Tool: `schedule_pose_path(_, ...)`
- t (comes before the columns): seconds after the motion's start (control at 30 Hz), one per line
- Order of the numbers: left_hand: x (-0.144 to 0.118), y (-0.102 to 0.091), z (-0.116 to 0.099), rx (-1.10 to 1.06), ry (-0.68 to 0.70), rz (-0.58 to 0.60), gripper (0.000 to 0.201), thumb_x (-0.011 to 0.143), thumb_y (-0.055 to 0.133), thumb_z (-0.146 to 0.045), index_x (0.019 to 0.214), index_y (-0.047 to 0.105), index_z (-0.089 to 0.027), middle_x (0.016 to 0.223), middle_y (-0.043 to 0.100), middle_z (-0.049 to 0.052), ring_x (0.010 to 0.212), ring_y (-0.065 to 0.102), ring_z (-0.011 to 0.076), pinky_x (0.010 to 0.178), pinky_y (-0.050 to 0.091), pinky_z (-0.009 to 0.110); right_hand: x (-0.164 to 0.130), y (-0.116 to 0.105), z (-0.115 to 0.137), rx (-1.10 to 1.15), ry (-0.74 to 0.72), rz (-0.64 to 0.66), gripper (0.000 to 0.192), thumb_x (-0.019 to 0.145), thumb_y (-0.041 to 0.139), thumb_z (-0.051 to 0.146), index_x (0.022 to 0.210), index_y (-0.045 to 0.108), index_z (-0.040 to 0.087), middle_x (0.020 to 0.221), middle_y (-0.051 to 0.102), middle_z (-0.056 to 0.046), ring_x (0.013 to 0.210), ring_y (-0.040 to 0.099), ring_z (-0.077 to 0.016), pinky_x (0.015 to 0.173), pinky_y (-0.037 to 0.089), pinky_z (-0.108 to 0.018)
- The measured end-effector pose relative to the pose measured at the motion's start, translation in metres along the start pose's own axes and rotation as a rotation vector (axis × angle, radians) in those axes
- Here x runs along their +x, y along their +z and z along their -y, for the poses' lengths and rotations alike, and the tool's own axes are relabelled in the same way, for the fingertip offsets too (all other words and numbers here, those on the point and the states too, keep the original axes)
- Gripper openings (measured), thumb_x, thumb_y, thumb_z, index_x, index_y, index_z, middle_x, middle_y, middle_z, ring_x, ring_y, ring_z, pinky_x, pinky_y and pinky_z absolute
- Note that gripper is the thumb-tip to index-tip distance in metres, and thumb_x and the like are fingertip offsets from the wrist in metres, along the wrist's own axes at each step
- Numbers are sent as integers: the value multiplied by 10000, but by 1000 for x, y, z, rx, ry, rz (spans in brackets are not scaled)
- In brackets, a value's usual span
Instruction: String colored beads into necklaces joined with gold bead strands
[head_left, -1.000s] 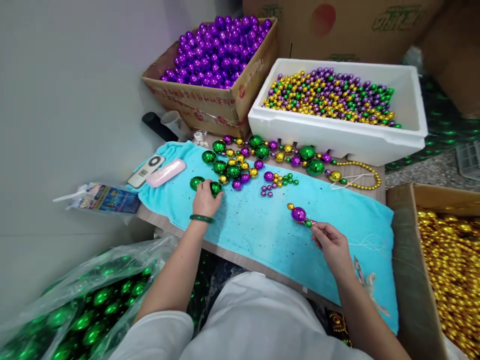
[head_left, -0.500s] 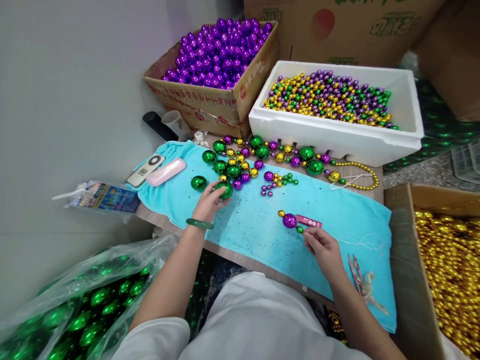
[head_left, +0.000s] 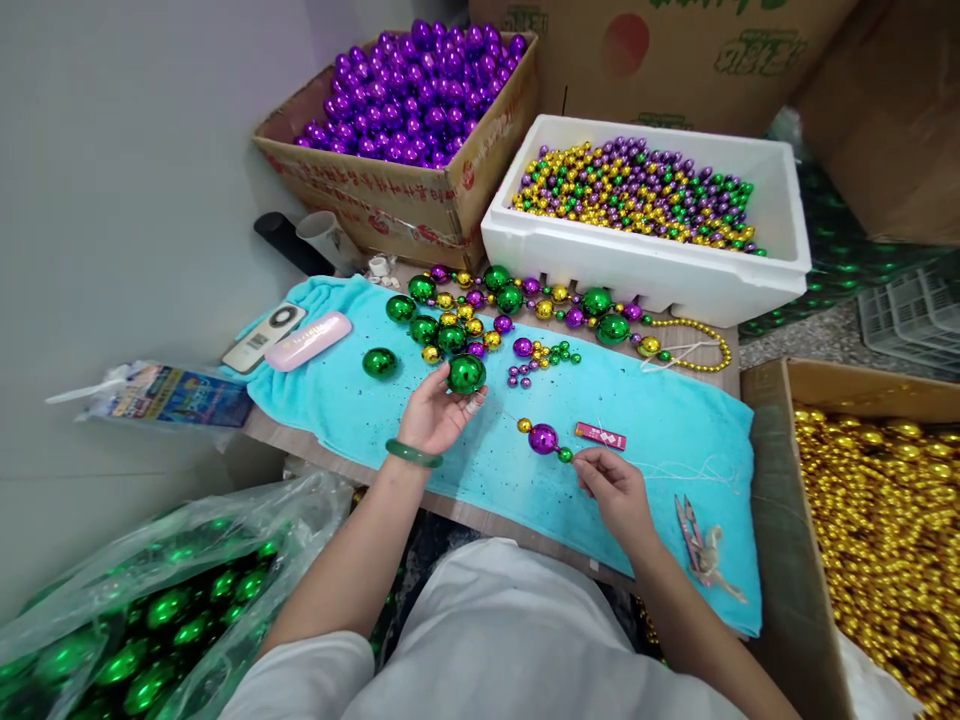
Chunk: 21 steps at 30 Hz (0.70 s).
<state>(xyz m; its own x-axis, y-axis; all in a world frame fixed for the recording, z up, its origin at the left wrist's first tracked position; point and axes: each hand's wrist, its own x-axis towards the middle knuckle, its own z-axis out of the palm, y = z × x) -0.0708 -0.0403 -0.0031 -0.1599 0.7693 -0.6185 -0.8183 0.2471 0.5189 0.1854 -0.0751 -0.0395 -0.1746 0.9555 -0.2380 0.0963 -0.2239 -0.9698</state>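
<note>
A large shiny green bead (head_left: 466,374) sits in the fingers of my left hand (head_left: 437,408), palm turned up above the towel. My right hand (head_left: 613,488) pinches a short string of beads at a small green bead (head_left: 565,455). Beyond that bead on the same string are a purple bead (head_left: 543,438) and a small gold bead (head_left: 524,425). Loose purple, gold and green beads (head_left: 544,352) lie in a small group behind my hands. A finished-looking bead necklace (head_left: 598,301) stretches along the towel's back edge. Another large green bead (head_left: 379,362) rests left of my left hand.
A turquoise towel (head_left: 487,480) covers the table. Pliers (head_left: 688,530) and a red packet (head_left: 600,436) lie on it. Behind stand a carton of purple beads (head_left: 450,200) and a white foam box (head_left: 637,262) of small beads. A carton of gold beads (head_left: 780,520) is at right.
My left hand has lifted the large green bead from the pile and brought it right, turning palm up. My right hand still pinches the string. The whole view has shifted slightly.
</note>
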Motion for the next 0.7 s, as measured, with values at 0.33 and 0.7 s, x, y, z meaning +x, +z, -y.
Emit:
schedule_pose_path(0.33, -4, -2, 15, 90, 104, 111, 217, 713, 695, -209, 898, 589, -169, 921, 684, 48, 874, 668, 186, 762, 541, 297, 1, 1, -3, 8, 5, -27, 223, 735, 639, 386, 694, 623, 168, 528, 496, 24, 478, 417, -95, 458, 332, -230)
schedule_pose_path(0.7, -14, 3, 41, 211, 166, 315, 377, 682, 748, -209, 1013, 569, -233, 1022, 639, 11, 915, 634, 172, 825, 505, 329, 7, 1, -8, 34, 32, -53, 251, 715, 652, 420, 713, 632, 169, 504, 493, 32, 446, 405, -87, 428, 315, -218)
